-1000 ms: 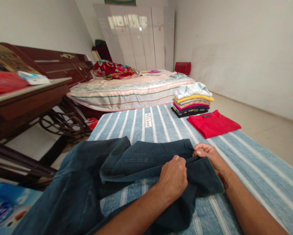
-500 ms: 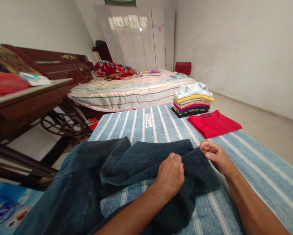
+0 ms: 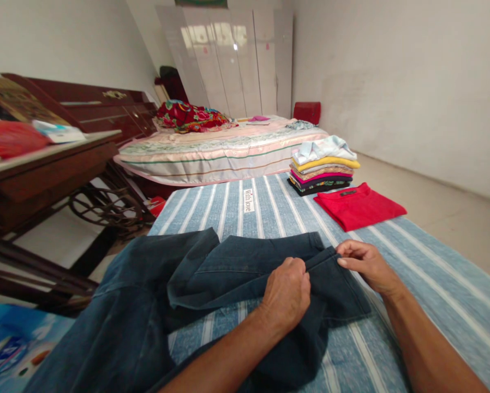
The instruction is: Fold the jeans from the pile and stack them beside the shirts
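Note:
Dark blue jeans (image 3: 228,267) lie spread across the blue-and-white striped cloth (image 3: 204,210), with both legs pointing right and the upper part at the lower left. My left hand (image 3: 288,289) is closed on the fabric of the nearer leg, knuckles up. At that leg's hem, my right hand (image 3: 363,265) pinches the edge between thumb and fingers. The other leg lies just beyond, its hem beside my hands. Part of the jeans is hidden under my left forearm.
A folded red shirt (image 3: 359,206) lies beyond my right hand, with a stack of folded clothes (image 3: 322,166) behind it. Farther back stands a bed (image 3: 224,155). A wooden sewing table (image 3: 52,169) is at the left, and a blue box (image 3: 19,344) is at the lower left.
My right thumb and fingers have closed in on the hem of the jeans. My left hand keeps its grip nearly in place.

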Available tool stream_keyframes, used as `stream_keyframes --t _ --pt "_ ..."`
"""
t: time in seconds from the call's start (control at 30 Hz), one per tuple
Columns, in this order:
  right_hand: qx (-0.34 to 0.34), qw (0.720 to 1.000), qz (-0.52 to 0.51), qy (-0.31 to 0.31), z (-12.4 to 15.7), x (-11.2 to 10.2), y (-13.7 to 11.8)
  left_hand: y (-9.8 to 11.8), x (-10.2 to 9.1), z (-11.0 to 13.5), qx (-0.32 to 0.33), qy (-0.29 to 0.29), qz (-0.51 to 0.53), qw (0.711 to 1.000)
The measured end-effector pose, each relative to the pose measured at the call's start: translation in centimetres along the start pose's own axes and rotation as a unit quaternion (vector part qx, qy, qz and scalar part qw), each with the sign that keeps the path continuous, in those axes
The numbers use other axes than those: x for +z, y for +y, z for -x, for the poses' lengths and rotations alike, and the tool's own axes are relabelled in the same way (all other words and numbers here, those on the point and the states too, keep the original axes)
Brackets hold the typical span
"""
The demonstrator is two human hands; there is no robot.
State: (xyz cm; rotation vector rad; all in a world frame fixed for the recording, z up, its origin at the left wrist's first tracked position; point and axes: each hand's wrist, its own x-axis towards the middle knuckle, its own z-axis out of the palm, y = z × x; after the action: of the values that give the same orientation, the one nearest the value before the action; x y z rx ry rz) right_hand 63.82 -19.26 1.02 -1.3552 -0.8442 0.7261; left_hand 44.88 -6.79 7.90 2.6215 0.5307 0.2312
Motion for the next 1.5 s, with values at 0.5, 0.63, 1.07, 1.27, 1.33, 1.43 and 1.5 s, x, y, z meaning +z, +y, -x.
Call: stream_keyframes --t 0.5,0.63,1.07,1.27,1.33,1.43,1.5 --pt "-0.012 0.999 -0.003 0.051 -0.12 0.24 0.34 0.2 -0.06 0.25 0.011 0.006 0.038 0.999" --pt "-0.009 0.999 -0.001 0.049 -0.12 0.2 0.5 0.15 0.07 0.26 0.014 0.01 0.044 0.999" --pt "0.019 0.995 -0.08 0.058 0.01 0.53 -0.03 -0.05 0.14 0.15 0.01 0.005 0.05 0.999" --pt "0.013 0.995 -0.078 0.062 0.03 0.47 0.22 -0.12 0.34 0.12 -0.011 -0.014 0.068 0.998" --pt "0.012 0.995 -0.075 0.067 0.05 0.45 0.28 -0.2 0.43 0.12 -0.004 -0.015 0.071 0.997" --pt "0.01 0.995 -0.073 0.071 0.09 0.48 0.21 -0.26 0.42 0.14 0.006 -0.013 0.066 0.998" --pt "0.01 0.995 -0.074 0.071 0.13 0.51 0.12 -0.24 0.33 0.16 0.011 -0.014 0.06 0.998"
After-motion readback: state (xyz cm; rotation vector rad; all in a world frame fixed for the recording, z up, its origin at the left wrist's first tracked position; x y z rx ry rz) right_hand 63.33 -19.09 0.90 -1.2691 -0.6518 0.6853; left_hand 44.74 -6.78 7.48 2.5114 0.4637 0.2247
